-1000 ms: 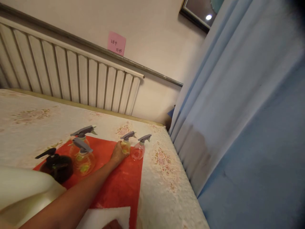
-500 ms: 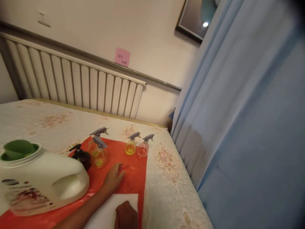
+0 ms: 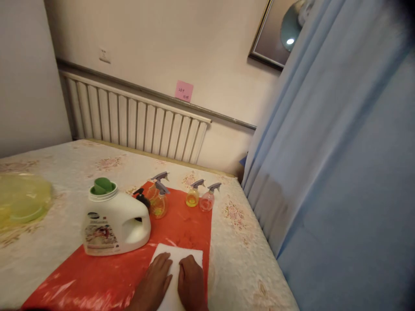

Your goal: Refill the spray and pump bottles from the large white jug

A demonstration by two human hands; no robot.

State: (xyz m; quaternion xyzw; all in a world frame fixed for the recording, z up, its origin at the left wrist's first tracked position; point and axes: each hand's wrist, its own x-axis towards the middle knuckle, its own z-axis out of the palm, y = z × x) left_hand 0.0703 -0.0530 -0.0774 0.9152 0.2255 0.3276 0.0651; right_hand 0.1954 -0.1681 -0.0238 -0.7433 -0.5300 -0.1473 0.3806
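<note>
A white folded cloth or paper towel [image 3: 175,252] lies on the red plastic sheet [image 3: 97,280] at the front. My left hand [image 3: 157,276] rests flat on its left part, fingers stretched out. On the right part sits my right hand [image 3: 192,280], its fingers curled in; whether anything is inside them is hidden. Left of my hands stands a big white detergent jug [image 3: 126,235] with a green cup-like piece [image 3: 103,185] in its mouth. Behind it are a dark pump bottle [image 3: 142,198] and a clear spray bottle [image 3: 158,205] with yellow-green liquid, partly covering another sprayer.
Toward the back of the sheet stand a yellow spray bottle [image 3: 192,198] and a pink one [image 3: 206,201]. A translucent yellow object [image 3: 24,203] lies on the flowered cover at left. A blue curtain [image 3: 340,172] hangs at right; a radiator [image 3: 139,123] lines the wall.
My left hand has drawn back from the red sheet near the spray bottles onto the white cloth. My right hand stays on the cloth. The view has swung left, bringing the yellow object in.
</note>
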